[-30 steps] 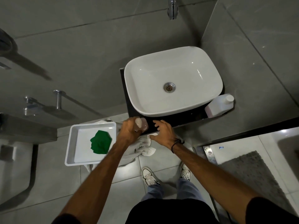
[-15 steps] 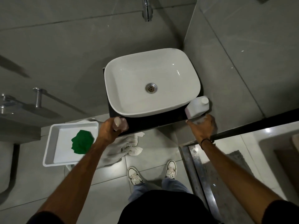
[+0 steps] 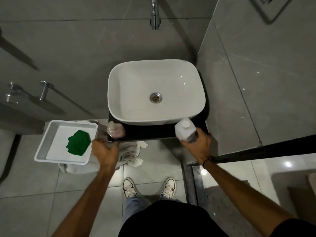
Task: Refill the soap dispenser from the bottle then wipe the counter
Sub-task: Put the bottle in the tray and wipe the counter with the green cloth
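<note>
Black counter (image 3: 153, 134): pinkish dispenser (image 3: 116, 131) upright; right hand (image 3: 198, 146) grips white bottle (image 3: 185, 130).

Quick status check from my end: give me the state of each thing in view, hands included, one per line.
soap dispenser: upright on the counter's left end, not held.
refill bottle: cap on, gripped.
right hand: closed around the refill bottle.
left hand: empty, fingers loose, just below the dispenser.
green cloth: crumpled in the white tray.
sink: empty, looks dry.
faucet: no water running.
towel: heaped on the floor.
</note>
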`<state>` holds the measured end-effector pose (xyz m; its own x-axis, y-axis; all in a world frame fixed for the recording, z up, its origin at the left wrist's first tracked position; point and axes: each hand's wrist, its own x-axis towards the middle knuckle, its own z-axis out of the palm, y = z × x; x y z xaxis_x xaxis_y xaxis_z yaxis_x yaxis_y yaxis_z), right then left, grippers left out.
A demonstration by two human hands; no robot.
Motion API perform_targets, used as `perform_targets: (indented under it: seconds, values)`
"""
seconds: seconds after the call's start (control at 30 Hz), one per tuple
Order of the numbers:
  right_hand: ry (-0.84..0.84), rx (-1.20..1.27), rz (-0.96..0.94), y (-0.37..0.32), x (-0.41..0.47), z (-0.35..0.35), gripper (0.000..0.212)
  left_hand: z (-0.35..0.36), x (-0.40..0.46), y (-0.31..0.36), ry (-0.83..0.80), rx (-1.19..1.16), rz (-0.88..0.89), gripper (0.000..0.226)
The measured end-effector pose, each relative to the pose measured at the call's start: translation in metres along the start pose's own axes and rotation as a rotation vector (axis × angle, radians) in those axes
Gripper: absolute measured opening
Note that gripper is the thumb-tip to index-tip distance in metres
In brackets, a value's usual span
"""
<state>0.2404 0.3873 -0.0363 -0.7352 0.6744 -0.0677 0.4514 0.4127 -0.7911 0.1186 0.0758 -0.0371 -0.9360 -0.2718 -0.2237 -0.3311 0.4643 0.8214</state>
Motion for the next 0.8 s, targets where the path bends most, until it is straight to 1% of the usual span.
perform_targets:
  seconds: [0.03, 0.07, 0.13, 0.17, 0.2, 0.27, 0.33, 0.37, 0.43, 0.5, 0.53, 0.63, 0.73, 0.8]
  values:
    - [-0.068, 0.002, -0.053, -0.001, -0.003, 0.007, 0.064, 0.002, -0.02, 0.002, -0.087, -0.053, -0.006, 0.049]
    - [-0.136, -0.007, -0.114, -0.003, -0.005, 0.015, 0.066, 0.005, -0.037, 0.005, -0.208, -0.089, 0.007, 0.049]
    - [-0.276, -0.043, -0.229, -0.015, -0.011, 0.035, 0.07, 0.013, -0.06, 0.015, -0.407, -0.13, 0.059, 0.062]
    - [-0.34, -0.063, -0.292, -0.025, -0.014, 0.046, 0.07, 0.016, -0.066, 0.019, -0.459, -0.125, 0.094, 0.072]
    - [-0.394, -0.068, -0.358, -0.033, -0.018, 0.057, 0.07, 0.019, -0.069, 0.023, -0.476, -0.092, 0.136, 0.078]
    - [-0.475, -0.05, -0.459, -0.051, -0.027, 0.079, 0.068, 0.018, -0.07, 0.027, -0.406, 0.031, 0.208, 0.077]
    - [-0.554, -0.048, -0.487, -0.067, -0.036, 0.1, 0.069, 0.007, -0.065, 0.023, -0.257, 0.102, 0.206, 0.07]
    - [-0.599, -0.06, -0.491, -0.074, -0.039, 0.109, 0.075, -0.002, -0.061, 0.018, -0.185, 0.121, 0.186, 0.069]
    - [-0.698, -0.169, -0.49, -0.083, -0.043, 0.129, 0.099, -0.021, -0.05, 0.003, -0.079, 0.161, 0.172, 0.071]
    - [-0.795, -0.362, -0.439, -0.088, -0.043, 0.146, 0.126, -0.043, -0.035, -0.016, 0.0, 0.183, 0.144, 0.078]
    - [-0.822, -0.469, -0.406, -0.09, -0.041, 0.156, 0.134, -0.055, -0.026, -0.025, 0.037, 0.189, 0.114, 0.08]
    - [-0.829, -0.723, -0.353, -0.096, -0.038, 0.188, 0.142, -0.095, 0.01, -0.048, 0.122, 0.231, 0.058, 0.081]
    - [-0.813, -0.804, -0.287, -0.102, -0.039, 0.221, 0.144, -0.135, 0.062, -0.063, 0.191, 0.243, 0.019, 0.075]
    - [-0.765, -0.863, -0.256, -0.101, -0.047, 0.239, 0.147, -0.159, 0.105, -0.073, 0.203, 0.26, -0.004, 0.073]
